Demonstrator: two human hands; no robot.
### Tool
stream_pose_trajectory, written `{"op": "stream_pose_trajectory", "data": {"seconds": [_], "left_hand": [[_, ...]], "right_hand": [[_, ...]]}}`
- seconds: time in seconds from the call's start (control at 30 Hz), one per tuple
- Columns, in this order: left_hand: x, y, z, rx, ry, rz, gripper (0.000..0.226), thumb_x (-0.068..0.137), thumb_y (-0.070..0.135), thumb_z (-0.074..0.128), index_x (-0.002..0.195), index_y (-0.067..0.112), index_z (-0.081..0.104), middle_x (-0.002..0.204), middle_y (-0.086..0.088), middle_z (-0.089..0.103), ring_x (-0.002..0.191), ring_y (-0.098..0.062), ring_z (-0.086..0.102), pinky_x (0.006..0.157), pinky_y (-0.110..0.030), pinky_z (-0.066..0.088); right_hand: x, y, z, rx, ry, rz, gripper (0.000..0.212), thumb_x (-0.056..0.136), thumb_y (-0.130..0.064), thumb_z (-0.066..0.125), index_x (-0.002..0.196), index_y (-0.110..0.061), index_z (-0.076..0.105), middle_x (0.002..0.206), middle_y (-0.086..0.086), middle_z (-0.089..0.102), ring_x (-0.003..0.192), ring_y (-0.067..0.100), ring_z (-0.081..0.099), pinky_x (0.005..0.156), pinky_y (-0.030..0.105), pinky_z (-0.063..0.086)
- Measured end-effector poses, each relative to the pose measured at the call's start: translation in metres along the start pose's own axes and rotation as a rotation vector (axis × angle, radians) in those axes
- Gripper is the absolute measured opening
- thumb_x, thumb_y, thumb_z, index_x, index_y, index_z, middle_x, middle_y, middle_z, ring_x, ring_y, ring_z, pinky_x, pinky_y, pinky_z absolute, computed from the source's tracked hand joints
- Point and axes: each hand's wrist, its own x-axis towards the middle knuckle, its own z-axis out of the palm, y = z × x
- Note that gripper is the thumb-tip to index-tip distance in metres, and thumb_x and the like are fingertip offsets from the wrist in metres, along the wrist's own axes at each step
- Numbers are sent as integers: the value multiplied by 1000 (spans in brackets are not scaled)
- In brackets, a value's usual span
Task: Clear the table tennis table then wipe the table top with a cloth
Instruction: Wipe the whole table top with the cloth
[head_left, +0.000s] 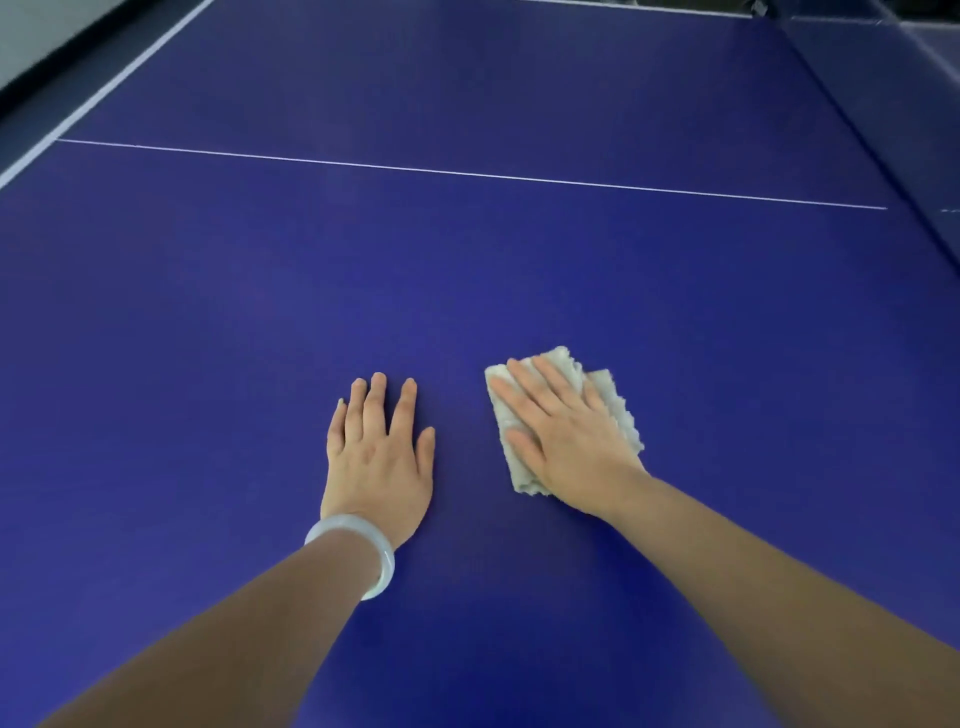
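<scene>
Smooth matte blue bench (467, 260). Pale, nubbly cloth (616, 411), folded oblong, lies flat near the person, its long axis pointing away and tilted slightly left. Right grip (566, 447) presses it, fingers straight. Left grip (376, 457) released, flat on the bench.

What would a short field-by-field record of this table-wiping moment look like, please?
surface: blue table top, thin white line running across it
cloth: pale folded cloth, lying on the table top
right hand: right hand flat on the cloth, fingers straight, pressing it down
left hand: left hand flat on the bare surface, beside the cloth, not touching it
wrist: pale bangle on the left wrist
</scene>
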Motion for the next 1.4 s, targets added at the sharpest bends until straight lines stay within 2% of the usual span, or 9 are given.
{"op": "stream_pose_trajectory", "data": {"seconds": [0.27, 0.43, 0.6, 0.73, 0.8, 0.9, 1.0, 1.23, 1.4], "left_hand": [[-38, -31, -19, -197, -39, 147, 51, 104, 33, 36, 152, 15, 33, 161, -8, 21, 151, -24, 8, 123, -36, 0], [-135, -94, -31, -65, -13, -15, 72, 95, 50, 16, 151, 11, 37, 157, -15, 29, 149, -32, 20, 123, -46, 10], [-170, -120, -25, 25, -41, -92, 73, 93, 55, 2, 157, 24, 17, 164, -3, 13, 152, -21, 6, 124, -41, 2], [-168, -121, -21, 29, -16, -99, 73, 92, 55, 2, 157, 26, 16, 165, -2, 12, 152, -19, 5, 123, -40, 1], [-168, -122, -21, 16, -15, -95, 73, 92, 54, 3, 157, 25, 19, 164, -3, 14, 152, -19, 6, 123, -40, 1], [-167, -123, -21, 15, -23, -96, 71, 93, 52, 3, 157, 26, 20, 164, -2, 15, 152, -19, 6, 123, -40, 2], [-168, -123, -21, 27, -33, -98, 70, 93, 51, 1, 157, 28, 17, 165, 1, 11, 152, -17, 2, 123, -40, 1], [-167, -124, -20, 22, -37, -91, 68, 95, 49, 1, 157, 26, 15, 165, -1, 11, 152, -19, 2, 123, -41, 1], [-168, -126, -21, 25, -34, -61, 64, 98, 43, 4, 157, 23, 17, 164, -5, 13, 152, -23, 6, 123, -44, 7]], "right_hand": [[-74, -7, 12, 57, 62, 434, 58, 101, -44, 11, 157, -30, 1, 165, -7, 1, 151, 16, -8, 122, 46, 3], [-142, -85, 27, 37, 29, 330, 60, 101, -45, 7, 158, -27, 1, 166, -4, -1, 152, 20, -9, 123, 49, 6], [-188, -98, 31, 12, -20, 135, 60, 99, -46, 17, 156, -29, 19, 164, -7, 10, 152, 19, 7, 118, 53, 24], [-210, -82, 31, 119, 52, 702, 56, 101, -44, 6, 156, -33, -2, 166, -4, 0, 152, 17, -7, 121, 52, 10], [-207, -120, 31, 140, 109, 797, 56, 102, -42, 8, 156, -26, 5, 165, 3, 8, 152, 23, 1, 119, 56, 12], [-184, -195, 32, 159, 105, 555, 62, 95, -40, 21, 153, -19, 33, 159, 8, 30, 148, 31, 26, 111, 57, 29], [-165, -215, 37, 83, 34, 214, 62, 97, -41, 18, 155, -23, 29, 162, 1, 24, 150, 26, 18, 117, 53, 18], [-121, -151, 31, 150, 105, 737, 61, 101, -42, 14, 158, -24, 4, 166, 3, 0, 152, 25, -5, 120, 58, 6], [-78, -236, 41, 68, 35, 269, 60, 99, -42, 0, 157, -26, -8, 165, -2, -8, 151, 22, -14, 122, 51, -1]]}}
